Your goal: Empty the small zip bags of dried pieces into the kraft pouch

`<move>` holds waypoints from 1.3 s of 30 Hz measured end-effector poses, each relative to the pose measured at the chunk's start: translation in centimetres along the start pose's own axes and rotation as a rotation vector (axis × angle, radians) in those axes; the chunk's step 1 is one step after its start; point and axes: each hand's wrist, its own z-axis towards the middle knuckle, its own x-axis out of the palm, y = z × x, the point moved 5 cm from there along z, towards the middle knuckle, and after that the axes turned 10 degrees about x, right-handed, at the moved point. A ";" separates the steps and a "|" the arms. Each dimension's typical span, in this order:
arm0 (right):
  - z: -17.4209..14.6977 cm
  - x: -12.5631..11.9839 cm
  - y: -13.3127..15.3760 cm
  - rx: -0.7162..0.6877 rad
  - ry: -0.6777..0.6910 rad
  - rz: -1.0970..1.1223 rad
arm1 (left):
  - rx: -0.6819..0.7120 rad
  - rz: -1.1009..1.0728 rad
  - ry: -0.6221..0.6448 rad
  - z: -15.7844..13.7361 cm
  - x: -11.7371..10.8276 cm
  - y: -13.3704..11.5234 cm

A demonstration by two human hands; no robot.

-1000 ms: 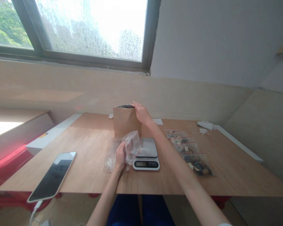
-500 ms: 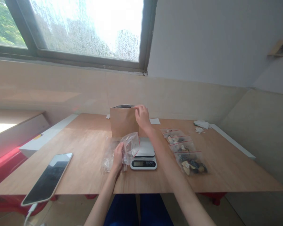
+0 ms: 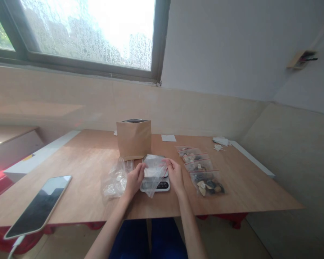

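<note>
A clear zip bag (image 3: 154,171) with a red seal line is stretched between my two hands, above the white kitchen scale (image 3: 162,186) and hiding part of it. My left hand (image 3: 135,178) pinches the bag's left side. On the right edge, near the red line, my right hand (image 3: 175,174) has its fingers closed. Just behind the scale a brown paper pouch (image 3: 134,139) stands upright with its silvery mouth open. Crumpled clear plastic bags (image 3: 115,183) lie left of my left hand.
Several filled zip bags (image 3: 207,183) with dark and pale pieces lie in a row on the right. A phone (image 3: 39,207) with a cable rests at the left front edge. White paper (image 3: 169,138) and tissues (image 3: 220,142) lie along the back.
My right hand has left the pouch's rim and come down to the zip bag. The bag has moved right, over the scale. The whole view has shifted slightly.
</note>
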 end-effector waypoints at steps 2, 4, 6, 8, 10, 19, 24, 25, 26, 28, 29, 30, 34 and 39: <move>-1.3 -0.3 0.5 -0.006 0.008 0.077 | 0.065 0.051 -0.066 0.3 -0.2 -1.6; -2.7 0.5 0.4 0.032 0.107 0.151 | 0.097 0.093 -0.122 0.4 -0.4 -3.4; -4.3 2.0 0.0 0.084 0.289 0.228 | 0.087 0.117 -0.154 0.2 -0.5 -4.9; -5.7 3.4 -0.3 0.135 0.437 0.310 | 0.039 0.128 -0.197 -0.2 -0.8 -5.7; -6.6 4.2 -0.7 0.156 0.485 0.366 | -0.023 0.153 -0.254 -0.8 -1.3 -6.0; -7.5 5.7 -2.3 0.138 0.386 0.366 | -0.190 0.345 -0.371 -2.6 -3.9 -4.3; -6.8 3.2 -3.2 0.066 0.243 0.228 | -0.289 0.475 -0.298 -1.7 -6.1 -3.7; -6.4 1.8 -3.5 0.021 0.121 0.159 | -0.321 0.541 -0.286 -1.6 -6.7 -3.6; -6.1 0.1 -3.8 -0.035 -0.025 0.073 | -0.343 0.623 -0.269 -1.5 -7.4 -3.5; -5.9 -3.2 -4.4 -0.157 -0.328 -0.168 | -0.317 0.831 -0.234 -1.4 -8.3 -3.5; -5.9 -4.6 -4.9 -0.192 -0.456 -0.285 | -0.275 0.945 -0.225 -1.5 -8.5 -3.5; -5.9 -5.7 -5.4 -0.206 -0.560 -0.390 | -0.226 1.043 -0.216 -1.6 -8.5 -3.4; -6.2 -8.0 -7.8 -0.188 -0.762 -0.660 | -0.194 1.184 -0.049 -2.6 -7.6 -1.4; -6.0 -9.4 -10.5 -0.163 -0.790 -0.718 | -0.161 1.174 0.267 -2.9 -7.3 0.9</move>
